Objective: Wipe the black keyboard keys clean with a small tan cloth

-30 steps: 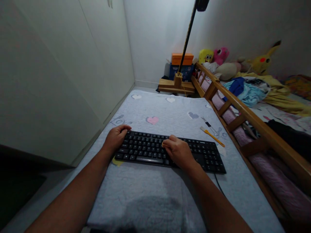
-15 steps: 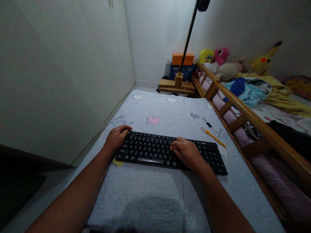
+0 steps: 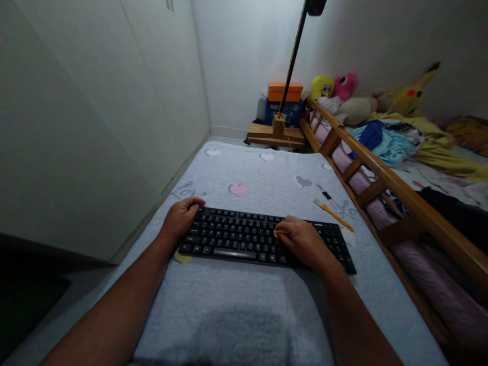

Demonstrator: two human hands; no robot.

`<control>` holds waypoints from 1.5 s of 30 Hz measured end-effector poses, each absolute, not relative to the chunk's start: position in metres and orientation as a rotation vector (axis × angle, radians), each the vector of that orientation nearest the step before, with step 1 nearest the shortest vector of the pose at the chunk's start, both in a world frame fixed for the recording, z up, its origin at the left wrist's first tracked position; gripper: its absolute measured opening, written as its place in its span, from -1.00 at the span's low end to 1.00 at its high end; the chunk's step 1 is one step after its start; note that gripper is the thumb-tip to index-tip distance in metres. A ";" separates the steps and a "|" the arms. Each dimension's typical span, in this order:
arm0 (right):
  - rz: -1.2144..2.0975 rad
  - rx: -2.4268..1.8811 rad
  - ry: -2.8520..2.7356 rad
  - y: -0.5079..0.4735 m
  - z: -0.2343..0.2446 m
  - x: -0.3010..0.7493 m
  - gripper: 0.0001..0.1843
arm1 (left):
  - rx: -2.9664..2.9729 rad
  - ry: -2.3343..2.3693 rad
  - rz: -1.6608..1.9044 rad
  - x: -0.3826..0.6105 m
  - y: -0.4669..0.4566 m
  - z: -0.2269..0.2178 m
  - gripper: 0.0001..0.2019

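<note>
A black keyboard (image 3: 236,236) lies flat on a cloth-covered surface, with its keys facing up. At its left end, my left hand (image 3: 182,216) grips the upper corner. My right hand (image 3: 301,239) is closed over the keys right of the middle. Pinched in its fingers is a small pale-orange piece (image 3: 276,233), mostly hidden, whose kind I cannot make out. To the right, beyond the keyboard, lie a yellow-handled brush (image 3: 334,215) and a thin metal tool with a black part (image 3: 329,197).
A light blue cloth with hearts (image 3: 229,305) covers the surface. Along the right runs a wooden bed rail (image 3: 385,170), with clothes and plush toys behind it. A white cabinet (image 3: 95,117) stands at left. Past the far edge is a wooden stand (image 3: 277,133) with a pole.
My right hand has moved a little to the right over the keys, still pinching the small piece. My left hand stays on the keyboard's corner. The view has shifted slightly.
</note>
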State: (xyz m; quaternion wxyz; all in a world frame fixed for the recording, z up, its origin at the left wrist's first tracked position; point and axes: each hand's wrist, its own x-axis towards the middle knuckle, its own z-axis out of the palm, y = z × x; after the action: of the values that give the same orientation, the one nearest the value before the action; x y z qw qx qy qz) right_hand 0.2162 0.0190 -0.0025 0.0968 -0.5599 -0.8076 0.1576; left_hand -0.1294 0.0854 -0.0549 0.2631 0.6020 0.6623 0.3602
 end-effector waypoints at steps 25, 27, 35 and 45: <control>0.575 -1.739 -2.323 0.020 0.005 0.266 -0.80 | 1.624 1.780 0.983 -0.131 0.086 -0.057 -0.61; 0.559 -1.732 -2.320 0.020 0.004 0.268 -0.81 | 1.629 1.785 0.975 -0.130 0.086 -0.056 -0.61; 0.577 -1.636 -2.320 0.020 0.004 0.251 -0.79 | 1.635 1.798 0.976 -0.129 0.085 -0.053 -0.63; 0.628 -1.670 -2.300 0.018 0.007 0.252 -0.81 | 1.660 1.790 0.979 -0.131 0.087 -0.057 -0.63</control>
State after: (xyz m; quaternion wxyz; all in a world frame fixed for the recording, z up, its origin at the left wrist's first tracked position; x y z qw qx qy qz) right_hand 0.2525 0.0177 0.0072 0.1151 -0.5700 -0.7848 0.2144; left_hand -0.1311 0.0871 -0.0573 0.2530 0.6107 0.6583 0.3601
